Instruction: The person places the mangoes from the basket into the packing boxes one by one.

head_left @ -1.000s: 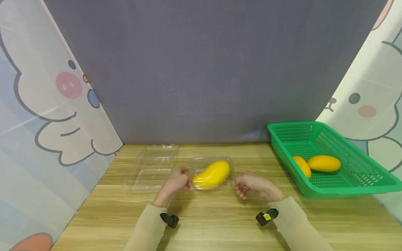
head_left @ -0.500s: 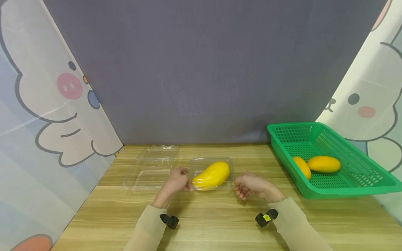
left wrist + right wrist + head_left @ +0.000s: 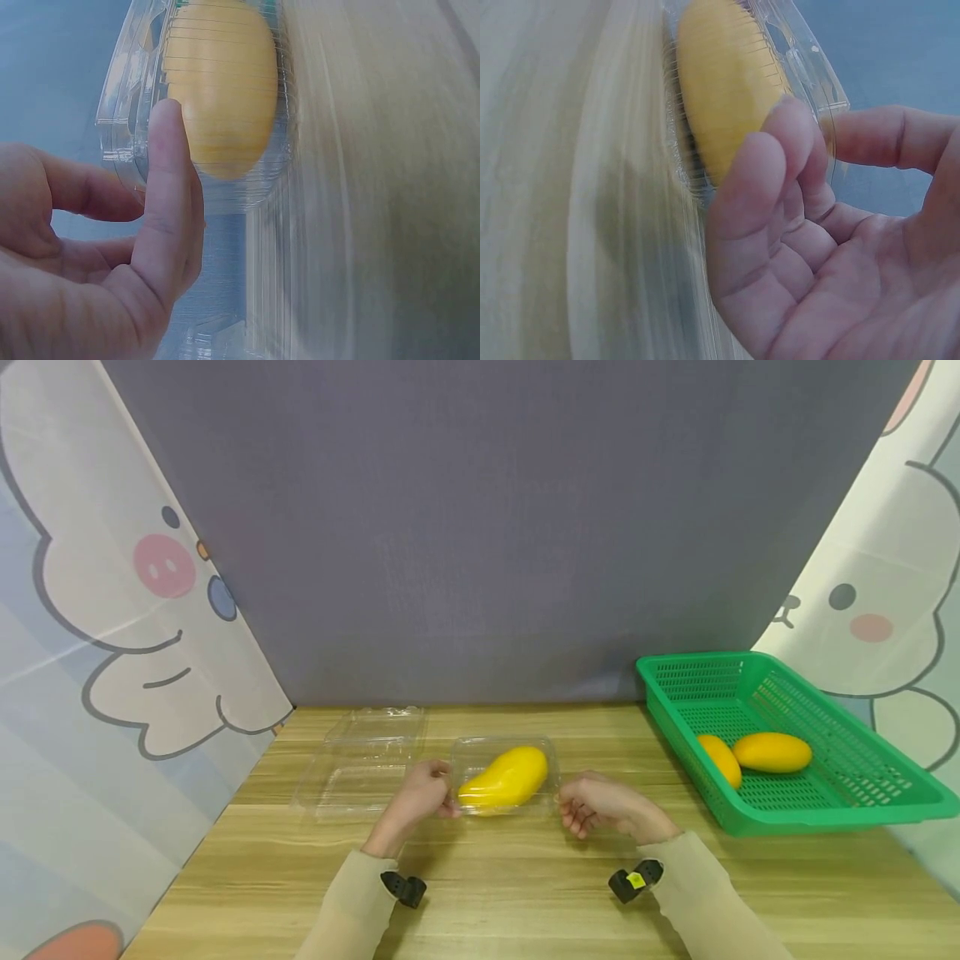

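Observation:
A clear plastic clamshell box point(image 3: 480, 743) sits on the table with one yellow mango point(image 3: 510, 777) inside, its lid lying over the fruit. At the box's near left corner my left hand point(image 3: 424, 789) pinches the rim; in the left wrist view the thumb is at the rim and the index finger lies along the side wall. My right hand point(image 3: 603, 802) pinches the near right corner. The right wrist view shows that thumb point(image 3: 885, 135) on the rim and the other fingers curled below it, in front of the wall.
Left of the box, another clear clamshell point(image 3: 360, 777) lies opened out on the wooden table point(image 3: 495, 893). A green plastic basket point(image 3: 847, 817) with two mangoes point(image 3: 772, 752) stands at the right. A grey panel point(image 3: 480, 543) rises behind the table.

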{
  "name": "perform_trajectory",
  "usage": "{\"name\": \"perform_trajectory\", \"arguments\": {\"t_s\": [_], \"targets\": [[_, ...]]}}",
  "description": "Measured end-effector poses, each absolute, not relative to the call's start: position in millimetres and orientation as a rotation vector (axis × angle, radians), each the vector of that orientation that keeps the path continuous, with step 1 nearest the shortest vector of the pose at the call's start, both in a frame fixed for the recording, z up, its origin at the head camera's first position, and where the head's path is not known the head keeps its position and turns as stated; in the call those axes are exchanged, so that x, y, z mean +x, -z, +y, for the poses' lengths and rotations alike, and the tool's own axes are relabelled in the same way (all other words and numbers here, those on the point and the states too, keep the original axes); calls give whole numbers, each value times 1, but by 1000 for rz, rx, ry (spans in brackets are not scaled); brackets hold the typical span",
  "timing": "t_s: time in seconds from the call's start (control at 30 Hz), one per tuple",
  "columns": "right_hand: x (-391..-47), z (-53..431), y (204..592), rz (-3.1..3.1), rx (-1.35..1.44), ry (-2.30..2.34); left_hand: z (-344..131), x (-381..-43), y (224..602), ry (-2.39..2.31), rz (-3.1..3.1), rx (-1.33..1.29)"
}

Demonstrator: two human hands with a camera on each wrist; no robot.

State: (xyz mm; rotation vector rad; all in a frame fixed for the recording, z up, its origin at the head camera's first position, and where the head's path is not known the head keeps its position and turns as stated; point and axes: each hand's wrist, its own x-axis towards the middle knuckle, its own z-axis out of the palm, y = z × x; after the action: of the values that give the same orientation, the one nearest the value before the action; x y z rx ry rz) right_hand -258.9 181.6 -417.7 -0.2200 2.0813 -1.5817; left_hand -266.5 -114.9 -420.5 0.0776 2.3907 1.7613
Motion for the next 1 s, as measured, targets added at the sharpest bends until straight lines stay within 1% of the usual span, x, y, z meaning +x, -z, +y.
{"name": "perform_trajectory", "arguments": {"t_s": [1.0], "targets": [[-260, 182, 418, 2074, -211, 1601, -114, -266, 418, -1849, 2341, 81]]}}
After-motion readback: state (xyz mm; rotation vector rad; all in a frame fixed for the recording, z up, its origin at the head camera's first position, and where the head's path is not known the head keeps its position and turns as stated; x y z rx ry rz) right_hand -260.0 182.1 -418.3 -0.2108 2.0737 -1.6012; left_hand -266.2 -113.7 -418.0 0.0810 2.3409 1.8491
